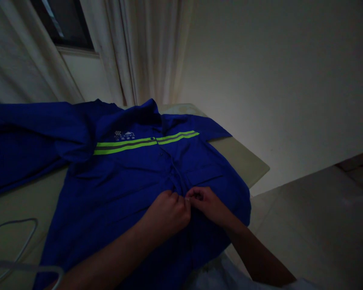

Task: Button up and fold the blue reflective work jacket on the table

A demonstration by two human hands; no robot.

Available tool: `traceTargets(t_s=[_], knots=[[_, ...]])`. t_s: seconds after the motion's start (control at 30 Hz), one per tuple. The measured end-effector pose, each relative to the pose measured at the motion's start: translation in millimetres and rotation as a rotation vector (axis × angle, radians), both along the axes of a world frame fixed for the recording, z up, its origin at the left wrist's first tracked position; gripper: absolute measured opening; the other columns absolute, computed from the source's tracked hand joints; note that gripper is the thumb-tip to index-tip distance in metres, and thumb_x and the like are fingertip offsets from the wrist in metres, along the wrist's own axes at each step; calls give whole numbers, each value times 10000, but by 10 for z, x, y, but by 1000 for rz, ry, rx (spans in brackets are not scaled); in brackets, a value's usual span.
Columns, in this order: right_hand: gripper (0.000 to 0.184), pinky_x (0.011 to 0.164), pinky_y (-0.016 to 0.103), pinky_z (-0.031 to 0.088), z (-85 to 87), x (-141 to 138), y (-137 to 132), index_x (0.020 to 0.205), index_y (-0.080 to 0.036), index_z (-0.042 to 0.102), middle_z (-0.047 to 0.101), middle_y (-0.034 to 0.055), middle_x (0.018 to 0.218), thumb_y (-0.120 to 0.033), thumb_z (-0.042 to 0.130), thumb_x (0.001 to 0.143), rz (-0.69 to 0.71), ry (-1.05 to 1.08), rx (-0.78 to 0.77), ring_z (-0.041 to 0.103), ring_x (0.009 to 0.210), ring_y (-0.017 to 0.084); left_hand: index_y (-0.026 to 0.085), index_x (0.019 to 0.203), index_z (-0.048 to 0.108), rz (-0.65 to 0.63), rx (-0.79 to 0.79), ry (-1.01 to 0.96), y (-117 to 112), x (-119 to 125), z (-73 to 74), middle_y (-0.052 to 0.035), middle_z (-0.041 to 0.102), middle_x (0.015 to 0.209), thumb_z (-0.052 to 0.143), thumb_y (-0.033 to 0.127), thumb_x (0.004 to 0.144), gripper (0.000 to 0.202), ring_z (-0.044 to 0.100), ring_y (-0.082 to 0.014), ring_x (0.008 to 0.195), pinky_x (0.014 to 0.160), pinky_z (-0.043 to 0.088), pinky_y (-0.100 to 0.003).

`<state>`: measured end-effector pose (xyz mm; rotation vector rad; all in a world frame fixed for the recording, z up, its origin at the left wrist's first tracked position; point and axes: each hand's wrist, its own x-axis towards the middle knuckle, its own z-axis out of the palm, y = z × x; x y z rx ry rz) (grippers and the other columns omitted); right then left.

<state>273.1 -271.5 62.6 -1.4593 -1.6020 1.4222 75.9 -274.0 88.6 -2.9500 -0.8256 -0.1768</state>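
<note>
A person's left hand (166, 213) and right hand (205, 203) are close together on the front of a blue work shirt (124, 189). The shirt lies flat under the fingers, on a pale table (242, 161). The fingers (195, 193) of both hands are curled shut and pinch the shirt's front edges, but I cannot tell if a button is in them. Up from the fingers, the two front edges meet and small buttons (161, 153) show, so that part looks done up. Down from the fingers, it is too dark to tell if the shirt is closed. Farther up, a bright green stripe (145, 141) crosses the chest. A sleeve (24, 133) lies far to the left of the fingers, and a white loop of wire (21, 220) lies on the table below it.
</note>
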Motion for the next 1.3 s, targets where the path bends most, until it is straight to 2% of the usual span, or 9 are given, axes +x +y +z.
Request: traceTargets(t_s=[0.1, 0.27, 0.5, 0.83, 1.07, 1.3], knots=[[159, 669, 268, 407, 14, 0, 12, 872, -174, 751, 689, 3, 769, -309, 669, 854, 33, -50, 23, 576, 712, 150, 97, 899, 724, -30, 70, -23, -21, 16, -81, -86, 701, 704, 649, 154, 966, 115, 682, -245, 607, 523, 461, -357], [100, 615, 246, 390, 48, -15, 0, 863, -182, 757, 643, -16, 729, -192, 667, 822, 76, -179, 126, 541, 674, 133, 118, 837, 735, -38, 81, -2, -42, 50, -147, -85, 693, 686, 705, 187, 944, 131, 671, -232, 612, 534, 443, -349], [183, 604, 222, 397, 50, 51, 12, 921, -184, 774, 613, -25, 783, -108, 697, 774, 155, -192, 167, 543, 677, 111, 146, 815, 744, -29, -55, 14, 28, 47, -141, -86, 732, 726, 722, 181, 949, 140, 697, -220, 669, 578, 441, -339], [245, 624, 230, 397, 128, 31, 46, 911, -197, 761, 605, -32, 771, -56, 696, 721, 211, -272, 183, 530, 678, 117, 152, 810, 751, -18, -83, -16, 67, 46, -152, -100, 746, 751, 730, 193, 947, 145, 703, -228, 685, 577, 417, -349], [193, 665, 251, 387, 91, -17, -6, 845, -197, 725, 603, -24, 773, -49, 703, 723, 211, -360, 310, 563, 719, 138, 162, 834, 758, -1, -172, 25, 98, 21, -73, -96, 758, 780, 726, 210, 959, 137, 719, -242, 724, 613, 445, -356], [189, 660, 252, 383, 101, 5, -9, 840, -196, 740, 620, -17, 777, -44, 691, 738, 223, -363, 285, 571, 715, 141, 159, 836, 730, -36, -69, -69, 124, -2, -104, -61, 737, 734, 757, 238, 945, 138, 702, -229, 676, 587, 433, -369]])
